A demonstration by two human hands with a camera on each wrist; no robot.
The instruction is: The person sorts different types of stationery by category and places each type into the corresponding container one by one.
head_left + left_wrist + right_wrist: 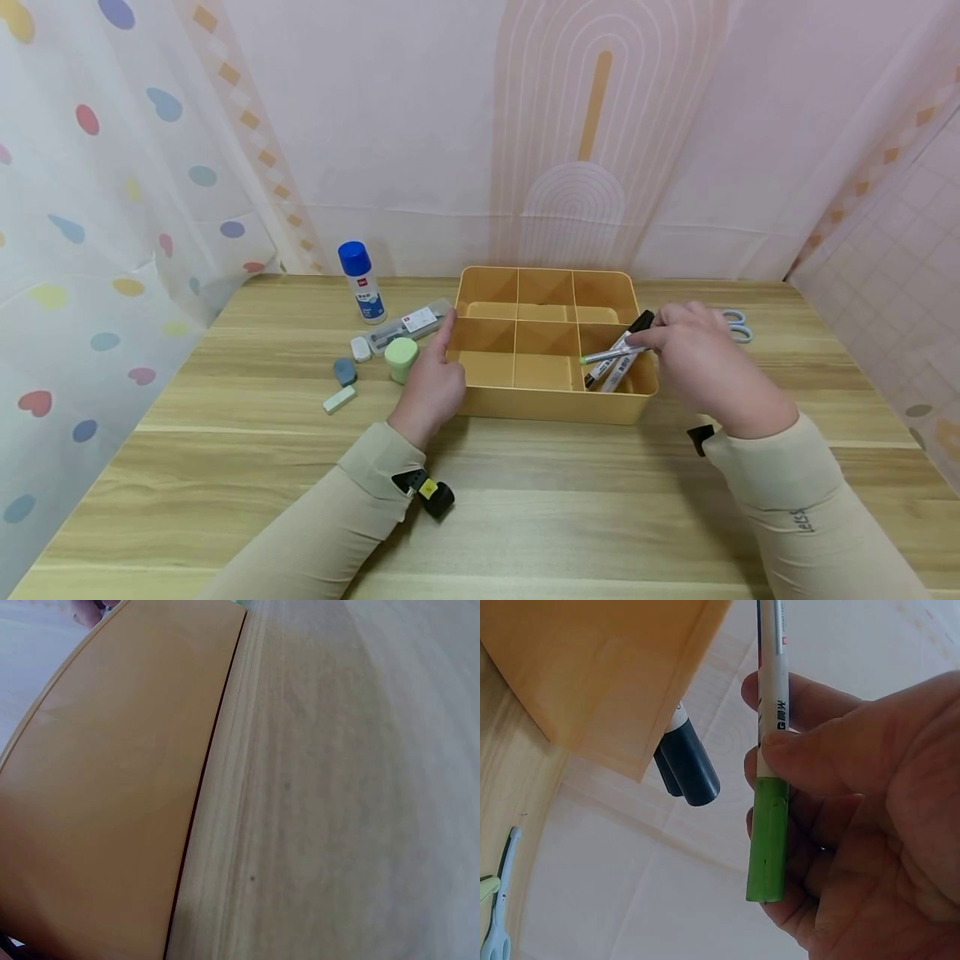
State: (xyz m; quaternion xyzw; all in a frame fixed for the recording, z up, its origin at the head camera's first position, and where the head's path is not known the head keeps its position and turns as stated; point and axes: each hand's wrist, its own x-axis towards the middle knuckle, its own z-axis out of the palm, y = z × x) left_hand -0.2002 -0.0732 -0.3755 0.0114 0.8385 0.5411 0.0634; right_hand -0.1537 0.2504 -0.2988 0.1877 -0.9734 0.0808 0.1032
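Observation:
An orange organizer box (pixel 547 405), split into several compartments, stands on the table. My right hand (pixel 693 354) is over its front right compartment and pinches a white marker (pixel 772 712) with a green cap (pixel 767 840) between thumb and fingers. In the head view the marker slants left, its green tip pointing into the box. Below it, two black-capped markers (pixel 691 765) lean in that compartment, caps up. My left hand (pixel 431 387) rests against the box's left side, its index finger straight along the rim; its other fingers are partly hidden.
Left of the box are a glue stick (pixel 362 283) with a blue cap, a clear case (pixel 390 335), a light green container (pixel 401 357), a white eraser (pixel 360 348), a blue eraser (pixel 345 372) and a pale green bar (pixel 340 400). Light blue scissors (pixel 741 333) lie right of it.

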